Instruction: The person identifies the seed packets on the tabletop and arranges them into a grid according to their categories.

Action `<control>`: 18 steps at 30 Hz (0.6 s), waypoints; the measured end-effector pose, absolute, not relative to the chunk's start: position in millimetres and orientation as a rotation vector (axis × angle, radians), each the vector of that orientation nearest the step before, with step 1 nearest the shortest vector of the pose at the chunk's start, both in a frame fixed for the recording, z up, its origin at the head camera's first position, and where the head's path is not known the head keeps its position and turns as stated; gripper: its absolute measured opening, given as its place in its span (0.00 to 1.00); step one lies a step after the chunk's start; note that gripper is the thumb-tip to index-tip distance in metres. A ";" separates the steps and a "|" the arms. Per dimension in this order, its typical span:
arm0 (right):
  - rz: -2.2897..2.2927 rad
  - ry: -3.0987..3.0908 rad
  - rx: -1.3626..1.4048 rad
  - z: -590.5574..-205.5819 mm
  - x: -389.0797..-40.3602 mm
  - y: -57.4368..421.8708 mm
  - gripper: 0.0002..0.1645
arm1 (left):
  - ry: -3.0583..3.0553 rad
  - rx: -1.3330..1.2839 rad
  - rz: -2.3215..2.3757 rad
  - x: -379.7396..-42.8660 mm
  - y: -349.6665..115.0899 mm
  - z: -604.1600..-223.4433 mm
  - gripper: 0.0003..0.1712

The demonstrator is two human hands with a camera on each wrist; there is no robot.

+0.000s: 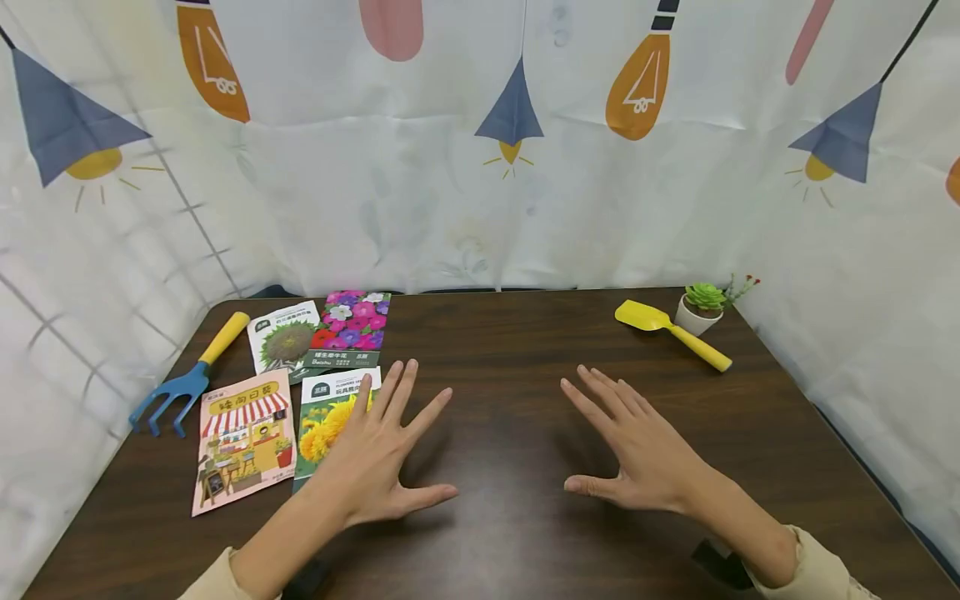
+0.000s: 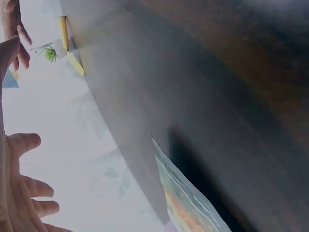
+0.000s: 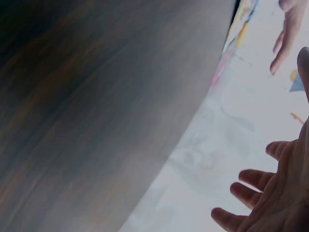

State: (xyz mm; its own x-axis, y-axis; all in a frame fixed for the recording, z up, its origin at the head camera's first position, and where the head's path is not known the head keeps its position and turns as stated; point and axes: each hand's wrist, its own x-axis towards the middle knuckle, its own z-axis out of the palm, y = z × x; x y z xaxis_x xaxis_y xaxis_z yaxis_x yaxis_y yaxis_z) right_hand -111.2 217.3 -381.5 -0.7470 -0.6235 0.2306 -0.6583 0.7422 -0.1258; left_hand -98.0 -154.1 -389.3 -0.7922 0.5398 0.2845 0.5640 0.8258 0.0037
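Both hands hover above a dark wooden table, palms down with fingers spread, holding nothing. My left hand [image 1: 380, 458] is nearest a seed packet with yellow flowers [image 1: 318, 429] and hides part of it. To its left lies a pink packet with a striped awning picture [image 1: 247, 442]. Behind these are a packet with pink and purple flowers [image 1: 352, 325] and a white packet with a green spiky flower head [image 1: 287, 340]. My right hand [image 1: 637, 446] is over bare tabletop, apart from everything. The left wrist view shows one packet [image 2: 186, 198] close by.
At the left edge lies a blue hand fork with a yellow handle [image 1: 197, 371]. A yellow trowel [image 1: 671, 332] rests at the back right, next to a small potted succulent [image 1: 703, 304]. A patterned white curtain [image 1: 435, 192] hangs behind the table [image 1: 495, 400].
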 end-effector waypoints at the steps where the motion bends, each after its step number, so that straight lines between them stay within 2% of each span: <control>1: 0.332 -2.771 1.041 -381.8 -110.5 214.1 0.66 | -2.751 -0.834 -0.144 -96.5 -155.6 -389.0 0.63; 18: 0.621 -2.736 1.239 -392.7 -111.1 151.6 0.58 | -2.821 -0.506 -0.421 -76.4 -205.7 -395.7 0.52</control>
State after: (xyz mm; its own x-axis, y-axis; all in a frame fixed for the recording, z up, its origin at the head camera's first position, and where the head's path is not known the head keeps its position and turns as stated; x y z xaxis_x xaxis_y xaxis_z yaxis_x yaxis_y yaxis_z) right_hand -111.1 151.6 -392.7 -0.6714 -0.7045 0.2300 -0.7348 0.5924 -0.3304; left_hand -76.4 -205.7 -395.7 -0.9100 0.2997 0.2864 0.3702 0.8983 0.2364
